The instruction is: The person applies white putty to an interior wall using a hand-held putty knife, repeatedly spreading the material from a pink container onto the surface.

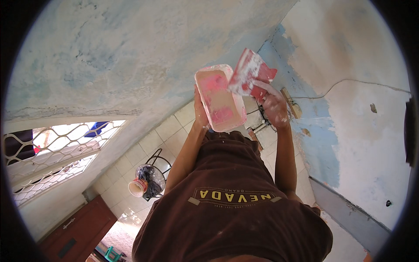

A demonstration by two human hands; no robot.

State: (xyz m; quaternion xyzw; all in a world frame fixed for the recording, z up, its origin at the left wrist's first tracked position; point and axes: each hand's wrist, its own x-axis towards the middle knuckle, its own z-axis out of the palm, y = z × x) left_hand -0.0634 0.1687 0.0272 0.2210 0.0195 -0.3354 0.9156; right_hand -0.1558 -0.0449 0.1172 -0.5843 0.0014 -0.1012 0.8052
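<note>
A pink tray (219,98), smeared with paler cream patches, is seen beside a red scraper (251,74) streaked with white. White smears are shown on the right hand (276,108). A dark brown shirt (231,205) with yellow lettering is worn below the tray. The wall (109,56) left of the tray is mottled pale blue and off-white; right of it, a blue patch (316,131) is bordered by cream plaster. Cream floor tiles (144,148) and a white diamond-patterned window grille (56,144) are seen lower left of the tray.
</note>
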